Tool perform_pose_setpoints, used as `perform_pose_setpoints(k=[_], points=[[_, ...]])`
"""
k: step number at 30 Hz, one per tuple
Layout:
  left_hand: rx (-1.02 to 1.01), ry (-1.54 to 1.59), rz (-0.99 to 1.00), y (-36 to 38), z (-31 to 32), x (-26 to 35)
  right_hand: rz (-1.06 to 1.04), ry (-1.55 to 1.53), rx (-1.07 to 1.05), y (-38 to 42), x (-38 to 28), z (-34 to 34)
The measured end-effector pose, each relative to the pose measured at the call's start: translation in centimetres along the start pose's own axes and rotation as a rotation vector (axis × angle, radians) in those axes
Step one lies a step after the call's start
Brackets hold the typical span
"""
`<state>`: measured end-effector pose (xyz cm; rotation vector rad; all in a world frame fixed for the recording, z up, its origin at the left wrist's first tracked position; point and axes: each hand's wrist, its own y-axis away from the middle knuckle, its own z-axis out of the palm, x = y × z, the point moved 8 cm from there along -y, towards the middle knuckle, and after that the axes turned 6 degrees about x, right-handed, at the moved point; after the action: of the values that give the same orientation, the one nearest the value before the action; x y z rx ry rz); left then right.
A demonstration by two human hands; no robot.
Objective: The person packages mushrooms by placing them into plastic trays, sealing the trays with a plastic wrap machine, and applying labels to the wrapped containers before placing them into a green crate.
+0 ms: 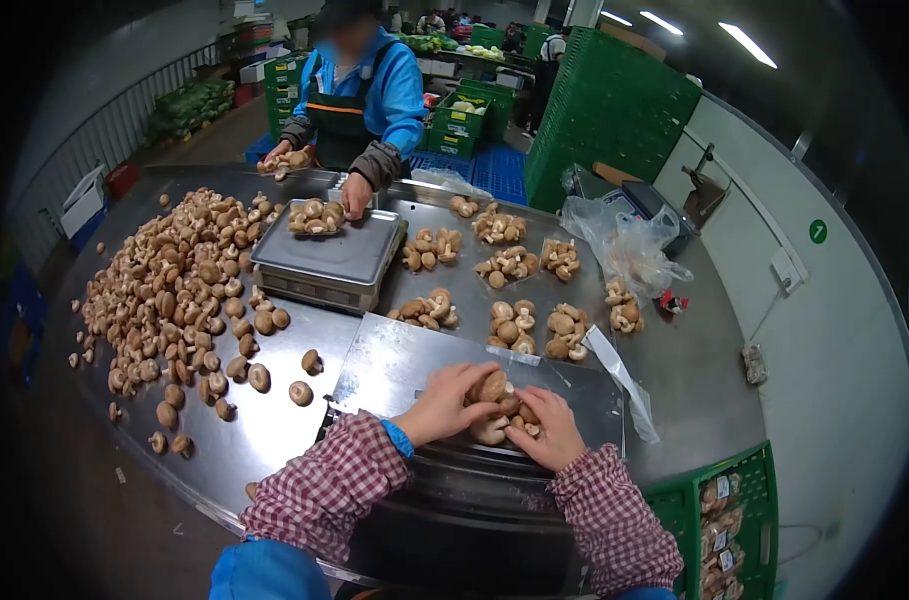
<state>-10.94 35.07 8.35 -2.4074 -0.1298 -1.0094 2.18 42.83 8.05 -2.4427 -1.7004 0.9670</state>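
two hands on a little bunch of mushrooms

head view: the left hand (445, 405) has its fingers curled around a brown mushroom cap (492, 386) at the top of the little bunch (493, 430). the right hand (549, 432) has its fingers bent in narrow, touching the other side. the bunch is between both sets of fingertips, over the near edge of the metal plate (390, 360). the step in hand looks like putting the bunch in a neat heap. the hands hide what is under it, so i can't tell if it sits on a tray.

the next move calls for soft, close fingers, as the round caps could roll off. just past the fingertips are more small bunches (514, 326). far out past the left fingers is the big loose pile (175, 290), with the scale (347, 255) nearer.
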Motion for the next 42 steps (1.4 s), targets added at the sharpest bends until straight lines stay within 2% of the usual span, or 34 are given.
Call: perform_pose_setpoints(k=[1, 2, 4, 5, 7, 9, 10, 12, 13, 14, 16, 18, 19, 20, 22, 23, 24, 26, 27, 28, 29, 30, 31, 32, 34, 35, 36, 37, 38, 40, 41, 42], points=[[0.047, -0.179, 0.038, 0.2, -0.8, 0.6, 0.001, -0.001, 0.000, 0.2, 0.1, 0.0], [0.042, -0.180, 0.038, 0.3, -1.1, 1.0, 0.003, 0.001, 0.030, 0.3, 0.3, -0.2], [-0.115, -0.420, 0.127, 1.4, -0.2, 2.1, 0.013, -0.006, 0.047, 1.1, 0.3, 0.0], [-0.184, -0.438, 0.083, 1.8, 0.3, 1.8, 0.030, -0.017, 0.020, 1.1, 0.3, 0.2], [-0.169, -0.462, 0.060, 2.4, 0.2, 1.6, 0.036, -0.028, 0.004, 0.8, 0.2, 0.1], [-0.142, -0.407, -0.018, 2.9, -0.2, 1.1, 0.056, -0.088, 0.142, 1.2, 0.4, -1.2], [-0.146, -0.406, -0.022, 3.3, -0.5, 1.1, 0.060, -0.090, 0.138, 1.7, 0.1, -1.6], [-0.013, -0.414, -0.031, 4.6, -2.9, 1.3, 0.309, -0.206, 0.281, 3.6, 0.9, -4.3], [0.060, -0.419, -0.025, 5.7, -5.0, 2.3, 0.401, -0.165, 0.264, 5.3, 1.8, -5.4], [0.128, -0.491, -0.101, 7.4, -7.5, 3.4, 0.494, -0.125, 0.243, 7.8, 2.9, -6.3], [0.164, -0.834, -0.246, 11.5, -10.3, 3.3, 0.492, 0.467, 0.143, 12.1, 3.3, -7.8], [0.022, -0.905, -0.365, 14.7, -9.1, 0.9, 0.509, 0.569, 0.060, 13.9, 2.5, -5.3], [0.043, -0.856, -0.384, 14.8, -8.3, 0.6, 0.505, 0.526, 0.074, 14.1, 2.5, -3.8], [0.068, -0.811, -0.396, 14.4, -7.4, 0.2, 0.478, 0.641, 0.047, 13.5, 2.4, -2.8], [0.100, -0.693, -0.328, 13.2, -5.8, -0.4, 0.460, 0.442, 0.090, 13.0, 3.2, -2.2], [0.071, -0.539, -0.370, 13.3, -5.5, -1.4, 0.507, 0.281, 0.074, 13.3, 3.5, -2.2], [0.043, -0.384, -0.408, 13.4, -5.4, -2.2, 0.502, 0.285, 0.076, 13.7, 3.2, -3.2], [-0.139, 0.163, -0.872, 16.5, -7.3, -2.9, 1.101, -0.614, -0.123, 17.8, 3.0, -2.7], [-0.141, 0.454, -1.072, 19.5, -7.6, -3.2, 1.212, -1.029, -0.068, 20.2, 2.4, -2.9], [-0.051, 0.917, -1.223, 22.4, -7.4, -2.5, 1.302, -1.452, 0.001, 22.0, 1.9, -2.8], [0.054, 1.386, -1.330, 24.5, -6.8, -1.0, 1.367, -1.811, -0.044, 23.8, 0.1, -3.2], [0.012, 1.494, -1.210, 24.7, -6.9, 0.8, 1.388, -2.051, -0.092, 24.4, -1.3, -4.0], [-0.107, 1.712, -0.969, 21.6, -8.0, 3.9, 1.264, -2.163, -0.047, 22.8, -1.2, -5.4], [-0.223, 1.917, -0.709, 17.9, -8.8, 6.9, 0.999, -2.241, 0.065, 19.8, 0.4, -7.6], [-0.009, 1.958, -0.137, 8.2, -12.0, 7.3, 0.424, -2.140, 0.459, 11.4, 3.1, -13.4], [0.504, 1.789, -0.515, 4.7, -11.6, 1.7, 0.344, -1.917, 0.707, 7.0, 4.2, -14.7], [0.496, 1.789, -0.481, 2.2, -9.9, -0.5, 0.383, -1.681, 0.825, 2.3, 4.8, -13.9], [0.401, 1.139, -0.306, -0.7, -8.9, -2.8, 0.387, -1.675, 0.686, -3.0, 3.5, -12.1], [0.312, 0.485, -0.131, -3.8, -7.8, -3.9, 0.159, -1.380, 0.650, -4.7, 9.9, -7.9], [0.189, -0.269, 0.248, -3.9, -1.4, -3.3, 0.443, -0.548, 0.165, -6.0, 8.7, -0.8], [0.150, -0.281, 0.211, -2.4, 1.2, -5.5, 0.432, -0.543, 0.159, -6.0, 9.2, -0.6], [0.103, -0.287, 0.164, -1.2, 2.9, -7.4, 0.439, -0.644, 0.052, -5.6, 9.4, 0.6]])
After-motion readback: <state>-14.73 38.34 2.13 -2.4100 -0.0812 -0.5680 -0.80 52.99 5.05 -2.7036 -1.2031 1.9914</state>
